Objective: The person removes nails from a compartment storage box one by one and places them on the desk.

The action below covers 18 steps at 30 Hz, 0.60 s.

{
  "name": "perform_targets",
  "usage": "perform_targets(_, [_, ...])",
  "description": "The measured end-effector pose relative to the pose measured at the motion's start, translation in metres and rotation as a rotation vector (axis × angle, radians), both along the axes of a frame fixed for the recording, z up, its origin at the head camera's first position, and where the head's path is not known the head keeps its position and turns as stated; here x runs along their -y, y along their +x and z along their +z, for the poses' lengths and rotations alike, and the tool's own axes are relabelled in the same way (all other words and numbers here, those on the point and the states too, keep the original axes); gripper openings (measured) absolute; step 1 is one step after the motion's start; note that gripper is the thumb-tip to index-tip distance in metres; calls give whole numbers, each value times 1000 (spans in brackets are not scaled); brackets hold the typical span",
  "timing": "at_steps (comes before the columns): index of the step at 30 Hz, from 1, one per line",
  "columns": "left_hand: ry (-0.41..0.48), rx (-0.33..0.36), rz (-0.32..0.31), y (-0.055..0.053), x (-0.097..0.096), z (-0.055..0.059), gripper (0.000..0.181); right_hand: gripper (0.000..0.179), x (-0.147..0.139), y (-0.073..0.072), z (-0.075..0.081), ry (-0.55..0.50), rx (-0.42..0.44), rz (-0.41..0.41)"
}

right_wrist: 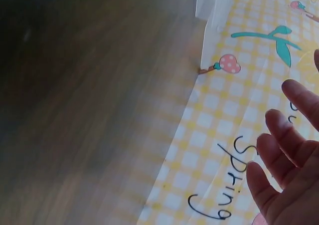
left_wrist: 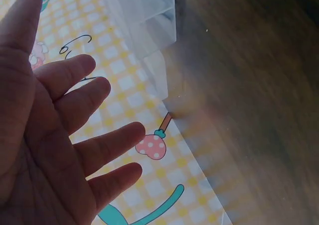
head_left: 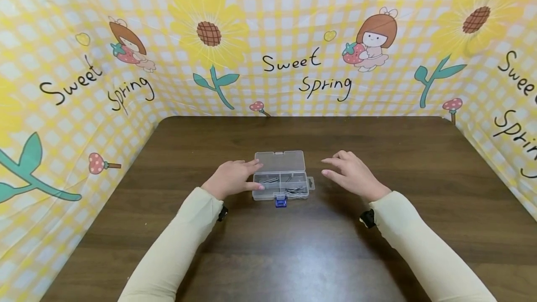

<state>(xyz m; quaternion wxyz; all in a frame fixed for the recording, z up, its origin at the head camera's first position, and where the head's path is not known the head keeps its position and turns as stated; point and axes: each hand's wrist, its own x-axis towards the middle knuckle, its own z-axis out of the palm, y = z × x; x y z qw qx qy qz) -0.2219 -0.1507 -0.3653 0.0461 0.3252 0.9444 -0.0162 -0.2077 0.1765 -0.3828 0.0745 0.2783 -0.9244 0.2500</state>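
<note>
A clear plastic compartment box sits on the table with its transparent lid raised toward the back. Thin metal pieces lie in its compartments, too small to name. A blue latch hangs at the front edge. My left hand is at the box's left side, fingers extended, the fingertips overlapping the lid and the thumb over the left compartments. In the left wrist view its fingers are spread and relaxed. My right hand hovers apart from the box on its right, fingers loosely bent and holding nothing.
The brown wooden table spreads around the box. A yellow checked cloth with flowers and lettering stands as a wall behind and along both sides. A clear hanging tab sticks out from the box's right side.
</note>
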Motion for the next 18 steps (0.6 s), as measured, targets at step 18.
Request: perform_targets(18, [-142,-18,86,-3,-5,-4,79,23,39,-7,-7,81,-5,101])
